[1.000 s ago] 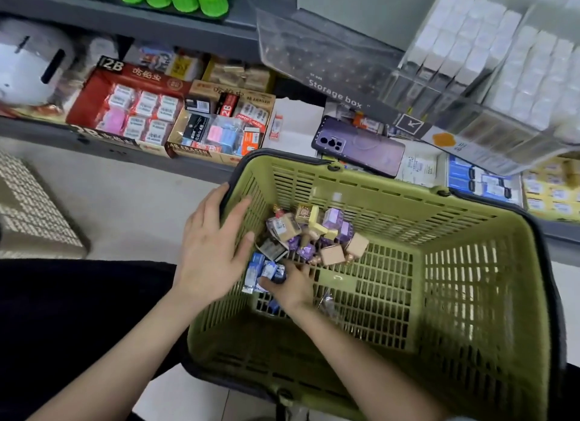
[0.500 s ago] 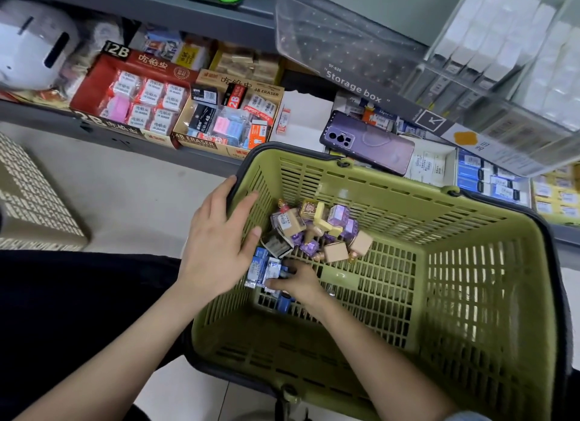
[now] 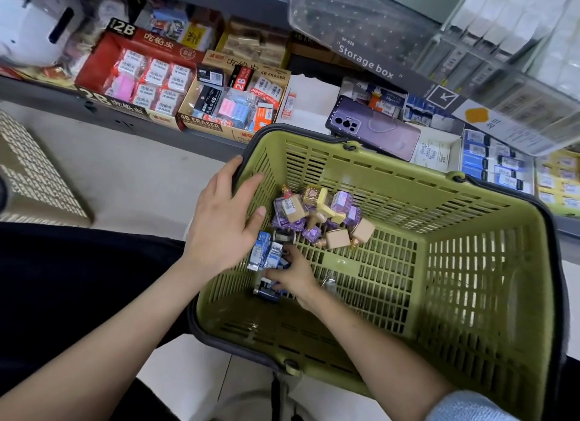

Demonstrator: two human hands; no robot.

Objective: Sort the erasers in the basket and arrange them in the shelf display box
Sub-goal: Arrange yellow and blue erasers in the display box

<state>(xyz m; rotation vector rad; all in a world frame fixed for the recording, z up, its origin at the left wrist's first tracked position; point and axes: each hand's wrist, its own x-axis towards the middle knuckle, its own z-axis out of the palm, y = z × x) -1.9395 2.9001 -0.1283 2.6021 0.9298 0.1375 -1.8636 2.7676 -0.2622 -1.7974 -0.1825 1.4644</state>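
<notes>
A green plastic basket (image 3: 470, 263) sits in front of me, holding a heap of purple, yellow and tan erasers (image 3: 317, 213) in its far left corner. My left hand (image 3: 222, 222) rests flat on the basket's left wall, fingers straight. Down on the basket floor, my right hand (image 3: 292, 273) curls its fingers round blue-wrapped erasers (image 3: 263, 254). On the shelf beyond stand a red 2B eraser display box (image 3: 141, 78) and a tan 4B eraser display box (image 3: 232, 103), both holding wrapped erasers.
A purple phone (image 3: 373, 127) lies on shelf stock just behind the basket rim. A clear storage box (image 3: 408, 50) juts out overhead at the right. Blue and yellow packs (image 3: 502, 163) fill the right shelf. A patterned box (image 3: 34, 175) sits on the floor at left.
My right hand has slid a little toward me along the basket floor among the blue erasers. My left hand stays on the basket wall. The view has tilted slightly.
</notes>
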